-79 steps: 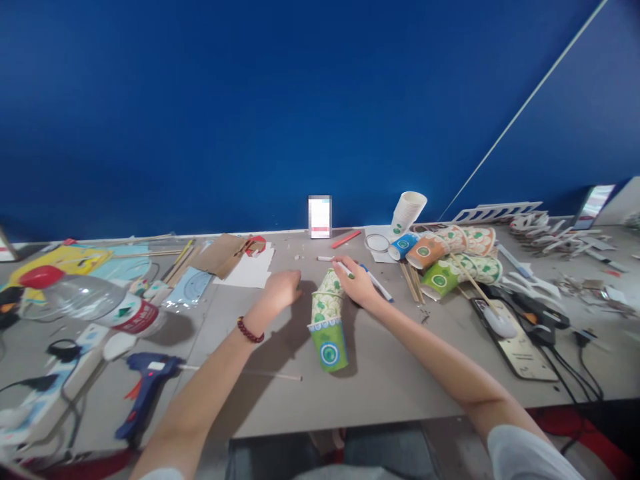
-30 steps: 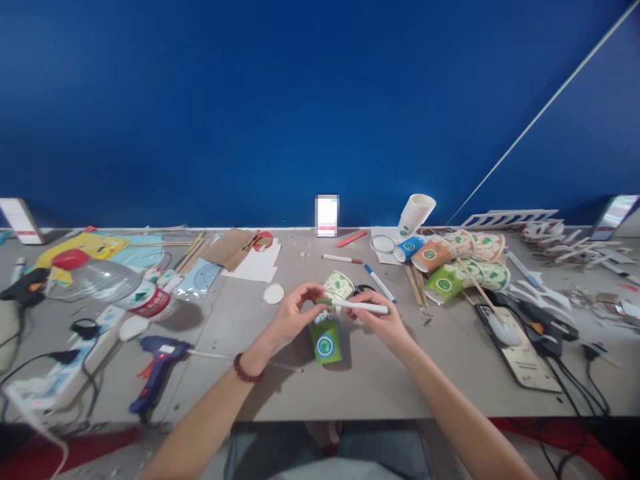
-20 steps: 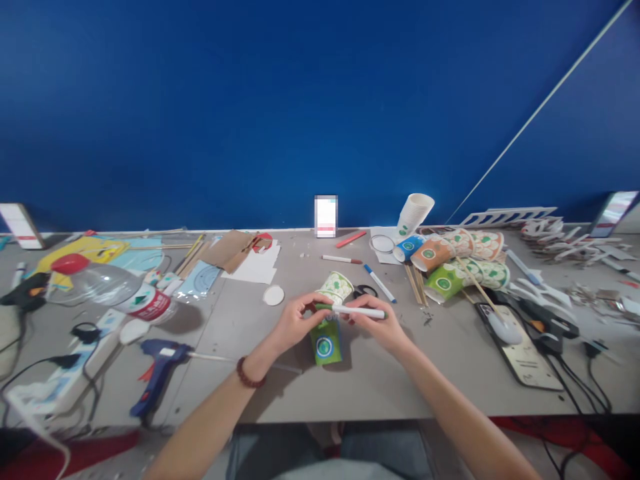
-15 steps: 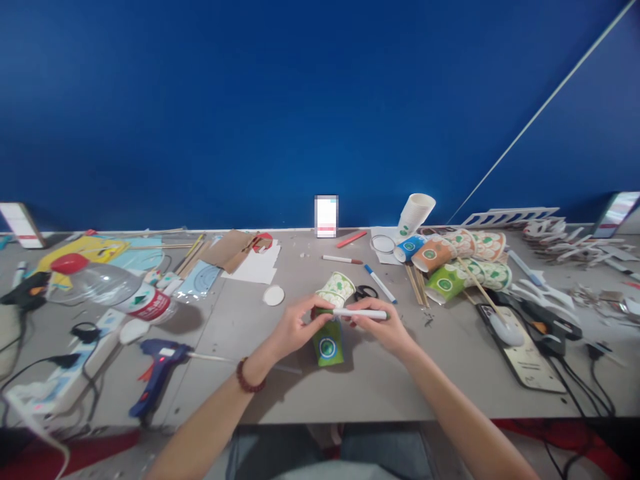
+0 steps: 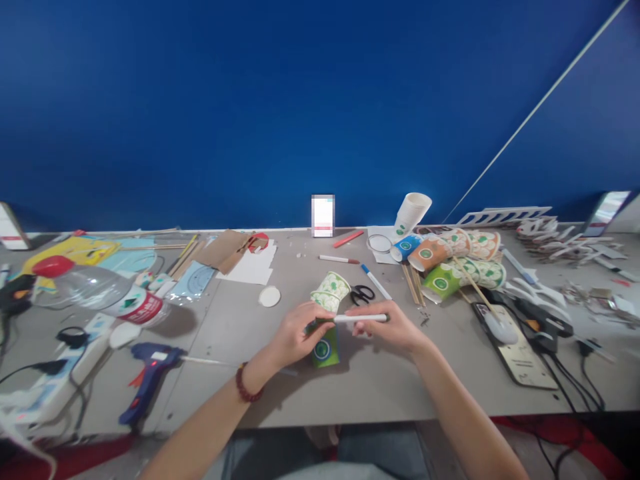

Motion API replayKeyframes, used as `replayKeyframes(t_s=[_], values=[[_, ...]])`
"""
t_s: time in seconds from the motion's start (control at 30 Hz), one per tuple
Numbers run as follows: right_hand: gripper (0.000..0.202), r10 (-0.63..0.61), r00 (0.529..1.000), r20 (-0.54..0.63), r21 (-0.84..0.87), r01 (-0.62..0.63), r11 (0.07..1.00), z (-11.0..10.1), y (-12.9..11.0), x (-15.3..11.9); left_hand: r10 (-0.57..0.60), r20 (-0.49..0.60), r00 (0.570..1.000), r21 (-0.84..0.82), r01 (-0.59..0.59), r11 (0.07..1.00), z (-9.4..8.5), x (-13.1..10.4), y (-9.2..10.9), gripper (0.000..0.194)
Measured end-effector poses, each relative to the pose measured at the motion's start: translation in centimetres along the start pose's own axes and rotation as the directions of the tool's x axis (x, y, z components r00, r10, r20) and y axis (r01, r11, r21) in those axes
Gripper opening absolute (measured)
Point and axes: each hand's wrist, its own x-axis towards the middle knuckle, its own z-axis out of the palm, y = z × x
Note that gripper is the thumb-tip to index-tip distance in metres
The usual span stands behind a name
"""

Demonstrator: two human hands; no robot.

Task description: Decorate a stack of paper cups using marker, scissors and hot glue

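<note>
At my far left I see a clear bottle (image 5: 103,288) with red cap, which lies tilted beside a white power strip (image 5: 70,373). Near to them, a blue glue gun (image 5: 150,380) rests on the grey surface (image 5: 220,333). Further right, a piece of brown cardboard (image 5: 227,250) lies partly on white paper (image 5: 250,263), and nearer to me there is a white disc (image 5: 269,296).

In the middle, my left hand (image 5: 301,331) is closed with its fingers around the green end of a white marker (image 5: 361,319). The marker is held almost level, above the joined paper cups (image 5: 330,289), which lie in a line on the surface; their green lower part is partly hidden by this hand. My right hand (image 5: 387,328) is gripping the other end of the marker.

Just behind the right hand are black scissors (image 5: 362,295), and next to them a blue-capped marker (image 5: 376,282). More to the right, one stack of white cups (image 5: 413,212) leans, near the lying colourful cups (image 5: 450,257). At right, a white mouse (image 5: 501,328) rests on a flat panel (image 5: 527,363).
</note>
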Motion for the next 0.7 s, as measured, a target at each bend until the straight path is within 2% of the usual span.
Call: replayKeyframes(t_s=[0.1,0.23,0.47,0.7], values=[[0.033,0.003,1.0,0.023,-0.036,-0.002,0.999,-0.3,-0.1,0.1,0.012,0.02,1.0,0.018,-0.012,1.0,0.0,0.1,0.0,0.012],[0.034,-0.053,0.999,0.0,-0.101,0.052,0.994,0.1,-0.1,0.4,0.022,-0.005,1.0,0.006,-0.022,1.0,-0.3,0.1,-0.1,0.013],[0.03,-0.135,0.99,-0.046,-0.231,0.121,0.965,1.0,0.3,0.6,-0.171,-0.003,0.985,-0.003,0.171,0.985,-0.6,0.3,0.2,0.012],[0.024,-0.177,0.982,-0.074,-0.252,0.153,0.956,1.1,0.2,0.7,-0.218,-0.026,0.976,-0.014,0.218,0.976,-0.1,0.2,0.0,0.012]])
